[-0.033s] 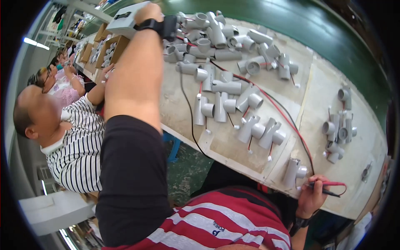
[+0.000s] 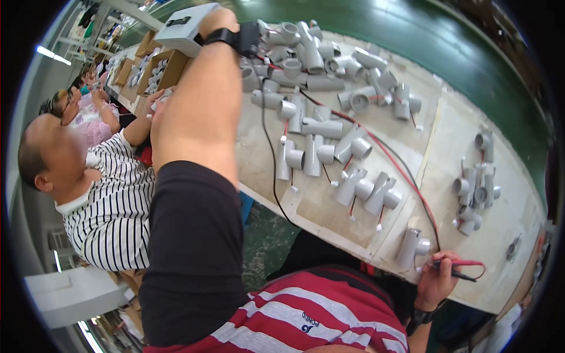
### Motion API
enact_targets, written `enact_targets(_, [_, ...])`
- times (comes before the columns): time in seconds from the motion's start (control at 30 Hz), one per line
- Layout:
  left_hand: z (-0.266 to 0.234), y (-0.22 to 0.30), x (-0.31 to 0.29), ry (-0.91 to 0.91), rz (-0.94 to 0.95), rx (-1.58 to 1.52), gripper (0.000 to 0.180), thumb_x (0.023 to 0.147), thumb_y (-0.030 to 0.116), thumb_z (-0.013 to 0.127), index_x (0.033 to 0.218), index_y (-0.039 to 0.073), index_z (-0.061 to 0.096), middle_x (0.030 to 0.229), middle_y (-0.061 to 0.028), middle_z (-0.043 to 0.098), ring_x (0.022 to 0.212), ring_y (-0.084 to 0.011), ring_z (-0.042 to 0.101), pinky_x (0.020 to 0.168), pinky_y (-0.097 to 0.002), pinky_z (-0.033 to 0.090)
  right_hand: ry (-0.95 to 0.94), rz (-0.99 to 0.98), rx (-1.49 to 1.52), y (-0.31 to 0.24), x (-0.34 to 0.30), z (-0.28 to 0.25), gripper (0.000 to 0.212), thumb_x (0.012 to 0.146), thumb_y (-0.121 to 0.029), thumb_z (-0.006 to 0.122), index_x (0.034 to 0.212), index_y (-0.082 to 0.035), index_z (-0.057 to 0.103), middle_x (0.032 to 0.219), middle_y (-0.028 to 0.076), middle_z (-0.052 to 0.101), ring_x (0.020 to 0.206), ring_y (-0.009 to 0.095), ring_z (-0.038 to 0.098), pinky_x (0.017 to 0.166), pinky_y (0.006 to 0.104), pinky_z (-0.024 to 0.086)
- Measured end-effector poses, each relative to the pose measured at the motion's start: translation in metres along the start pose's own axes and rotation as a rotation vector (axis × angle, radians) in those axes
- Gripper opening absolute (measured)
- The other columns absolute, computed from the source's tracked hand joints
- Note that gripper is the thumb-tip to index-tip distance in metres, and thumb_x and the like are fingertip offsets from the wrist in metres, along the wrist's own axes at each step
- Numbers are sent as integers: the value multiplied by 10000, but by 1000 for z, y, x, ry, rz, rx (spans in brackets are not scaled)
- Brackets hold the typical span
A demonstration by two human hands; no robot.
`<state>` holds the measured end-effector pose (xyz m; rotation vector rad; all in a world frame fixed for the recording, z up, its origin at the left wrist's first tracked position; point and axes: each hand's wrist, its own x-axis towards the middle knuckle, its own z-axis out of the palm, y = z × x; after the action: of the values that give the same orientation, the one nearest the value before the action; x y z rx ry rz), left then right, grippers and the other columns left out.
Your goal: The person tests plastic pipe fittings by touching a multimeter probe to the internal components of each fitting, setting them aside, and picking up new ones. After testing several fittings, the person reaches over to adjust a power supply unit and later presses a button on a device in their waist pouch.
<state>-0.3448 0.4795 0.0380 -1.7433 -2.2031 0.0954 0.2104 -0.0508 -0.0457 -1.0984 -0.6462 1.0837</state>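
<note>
My left arm reaches far across the bench, and my left hand (image 2: pixel 218 21) is beside a pale grey instrument box (image 2: pixel 187 30) with a black handle. Its fingers are hidden, so I cannot make out whether they grip anything. Low at the right, my right hand (image 2: pixel 437 282) is closed around a pair of test probes (image 2: pixel 462 263), one red and one black. Red and black leads (image 2: pixel 406 170) run from the probes back over the bench. Right by this hand stands a grey tee-shaped plastic pipe fitting (image 2: pixel 409 248). Several similar fittings (image 2: pixel 318 154) with short wires and white connectors lie mid-bench.
A heap of grey fittings (image 2: pixel 309 53) covers the back of the bench (image 2: pixel 329 206). Another cluster (image 2: pixel 475 187) lies at the right, with a small metallic piece (image 2: pixel 514 247) nearer. To my left sits a co-worker in a striped shirt (image 2: pixel 109 206), near open cardboard boxes (image 2: pixel 170 69).
The view has shifted slightly. My left hand looks a little further right beside the instrument box; my right hand keeps the probes in about the same place.
</note>
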Motion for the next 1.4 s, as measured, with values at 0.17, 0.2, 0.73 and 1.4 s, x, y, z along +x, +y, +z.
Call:
enact_targets(0.17, [24, 30, -2, 136, -643, -1308, 307, 999, 298, 578, 990, 27, 722, 954, -174, 747, 841, -326, 729, 717, -435, 594, 14, 12, 11, 3, -1, 9, 138, 1032, -117, 599, 1134, -26, 582, 972, 133, 631, 719, 171, 580, 591, 283, 501])
enact_targets(0.2, [24, 34, 1, 217, -943, -2100, 303, 1046, 269, 521, 977, 11, 663, 859, -176, 729, 715, -299, 713, 636, -422, 587, 33, 18, 6, 3, -1, 10, 147, 1022, -123, 614, 1124, -22, 581, 963, 141, 637, 700, 182, 585, 585, 289, 506])
enact_targets(0.73, [-28, 64, -17, 373, -1217, -2299, 372, 1009, 283, 624, 846, -50, 606, 706, -131, 675, 571, -259, 656, 477, -358, 510, 57, 5, -37, 7, 2, 6, 133, 1010, -123, 628, 1080, -19, 585, 932, 141, 649, 666, 189, 594, 573, 286, 510])
enact_targets(1.4, [-24, 57, -12, 336, -1182, -2270, 343, 1007, 248, 627, 820, -38, 601, 701, -135, 673, 548, -257, 626, 474, -354, 489, 56, 2, -66, 3, 3, 8, 123, 1025, -122, 611, 1087, -22, 576, 931, 131, 649, 684, 173, 593, 579, 276, 507])
